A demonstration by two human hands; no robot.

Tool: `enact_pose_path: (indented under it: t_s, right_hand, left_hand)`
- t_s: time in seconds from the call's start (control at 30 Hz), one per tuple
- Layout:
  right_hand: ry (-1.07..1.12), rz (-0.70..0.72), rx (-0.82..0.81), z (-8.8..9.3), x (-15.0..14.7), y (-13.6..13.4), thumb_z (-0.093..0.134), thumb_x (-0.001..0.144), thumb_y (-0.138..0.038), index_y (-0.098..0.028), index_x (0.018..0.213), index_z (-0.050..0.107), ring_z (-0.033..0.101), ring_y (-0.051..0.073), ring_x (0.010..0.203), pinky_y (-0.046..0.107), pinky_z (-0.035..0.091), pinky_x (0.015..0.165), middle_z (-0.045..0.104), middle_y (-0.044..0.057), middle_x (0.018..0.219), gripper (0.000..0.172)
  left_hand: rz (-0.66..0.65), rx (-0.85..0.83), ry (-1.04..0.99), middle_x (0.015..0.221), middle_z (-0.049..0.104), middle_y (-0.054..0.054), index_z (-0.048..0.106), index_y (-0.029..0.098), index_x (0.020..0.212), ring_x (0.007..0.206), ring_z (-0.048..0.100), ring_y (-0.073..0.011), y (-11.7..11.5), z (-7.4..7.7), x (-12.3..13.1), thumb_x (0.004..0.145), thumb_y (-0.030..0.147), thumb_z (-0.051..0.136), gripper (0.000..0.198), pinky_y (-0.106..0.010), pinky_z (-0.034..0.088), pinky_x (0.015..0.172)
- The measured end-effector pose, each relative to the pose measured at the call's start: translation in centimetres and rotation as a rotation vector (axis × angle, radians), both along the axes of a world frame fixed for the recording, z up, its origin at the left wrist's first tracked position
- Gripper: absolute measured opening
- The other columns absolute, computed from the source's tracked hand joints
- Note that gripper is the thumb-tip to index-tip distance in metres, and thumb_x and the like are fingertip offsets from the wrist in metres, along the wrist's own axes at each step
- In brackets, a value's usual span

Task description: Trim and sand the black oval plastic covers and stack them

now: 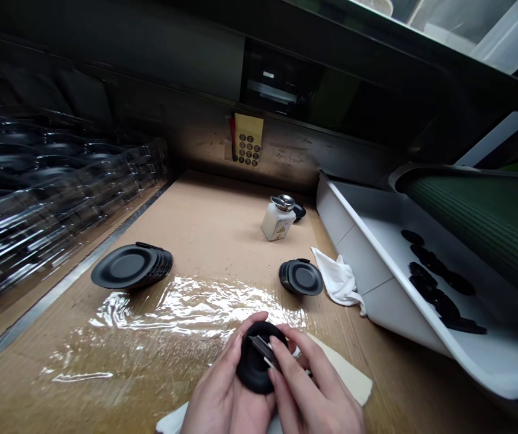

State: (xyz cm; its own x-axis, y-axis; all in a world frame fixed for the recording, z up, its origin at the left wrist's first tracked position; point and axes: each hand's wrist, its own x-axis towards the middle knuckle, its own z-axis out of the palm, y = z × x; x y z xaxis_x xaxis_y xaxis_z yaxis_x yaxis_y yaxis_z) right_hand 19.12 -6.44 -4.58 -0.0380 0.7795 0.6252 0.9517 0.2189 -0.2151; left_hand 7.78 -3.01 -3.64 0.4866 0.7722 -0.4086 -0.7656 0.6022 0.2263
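At the bottom centre my left hand (225, 389) holds a round black dished part (252, 367), fingers around its left edge. My right hand (306, 380) pinches a small flat dark blade-like tool (264, 349) whose tip lies over the part's face. Beneath the hands, partly hidden, are a cream cloth or sheet (351, 374) and a white cloth (172, 419). Ahead on the left a row of nested black discs (127, 267) lies on its side. A shorter stack of black discs (304, 277) sits ahead on the right.
A white bottle with a metal top (278, 222) stands near the back. Beside the right stack lies a crumpled white cloth (340, 277). The white bin (376, 289) on the right holds several black parts. Clear plastic trays (60, 199) are piled at left. The cardboard surface (213, 211) is partly taped.
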Motion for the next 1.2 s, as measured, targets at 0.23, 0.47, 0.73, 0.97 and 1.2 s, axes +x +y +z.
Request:
enact_pose_path:
  t_s: [0.23, 0.47, 0.73, 0.97, 1.2]
  right_hand:
    - [-0.001, 0.004, 0.016, 0.13, 0.11, 0.03, 0.049, 0.082, -0.022, -0.023, 0.1, 0.067, 0.066, 0.017, 0.082, 0.019, 0.055, 0.064, 0.063, 0.006, 0.106, 0.025]
    - [-0.028, 0.018, 0.021, 0.38, 0.18, 0.03, 0.049, 0.083, -0.024, -0.023, 0.099, 0.067, 0.066, 0.017, 0.084, 0.018, 0.054, 0.064, 0.064, 0.006, 0.105, 0.024]
    - [-0.03, 0.042, -0.017, 0.46, 0.3, -0.1, 0.05, 0.083, -0.023, -0.023, 0.102, 0.066, 0.065, 0.018, 0.084, 0.022, 0.055, 0.067, 0.063, 0.007, 0.108, 0.024]
    - [-0.012, 0.048, -0.003, 0.54, 0.3, 0.01, 0.049, 0.083, -0.023, -0.023, 0.1, 0.067, 0.065, 0.018, 0.085, 0.023, 0.055, 0.067, 0.063, 0.007, 0.108, 0.025]
    - [-0.005, 0.048, 0.001, 0.24, 0.24, -0.02, 0.049, 0.083, -0.023, -0.024, 0.101, 0.066, 0.065, 0.018, 0.087, 0.023, 0.055, 0.069, 0.062, 0.006, 0.109, 0.025]
  left_hand:
    - [-0.001, 0.058, -0.026, 0.107, 0.068, -0.011, 0.064, 0.02, 0.103, 0.106, 0.058, -0.0255, 0.13, -0.07, 0.06, 0.087, 0.016, 0.04, 0.029, -0.051, 0.032, 0.101]
    - [-0.007, 0.055, -0.003, 0.107, 0.067, -0.011, 0.063, 0.021, 0.104, 0.104, 0.059, -0.0238, 0.07, -0.15, -0.03, 0.087, 0.017, 0.041, 0.028, -0.049, 0.035, 0.099]
    - [0.008, 0.038, 0.038, 0.112, 0.065, -0.013, 0.061, 0.019, 0.107, 0.107, 0.057, -0.0259, 0.05, -0.21, -0.06, 0.086, 0.018, 0.042, 0.028, -0.05, 0.036, 0.099]
    - [-0.016, 0.039, -0.013, 0.109, 0.067, -0.011, 0.063, 0.019, 0.105, 0.104, 0.059, -0.0237, 0.13, -0.18, -0.14, 0.087, 0.018, 0.04, 0.029, -0.045, 0.04, 0.097]
    - [-0.007, 0.007, 0.012, 0.104, 0.069, -0.009, 0.064, 0.019, 0.103, 0.103, 0.059, -0.0202, 0.14, 0.19, -0.11, 0.088, 0.017, 0.037, 0.031, -0.035, 0.047, 0.088]
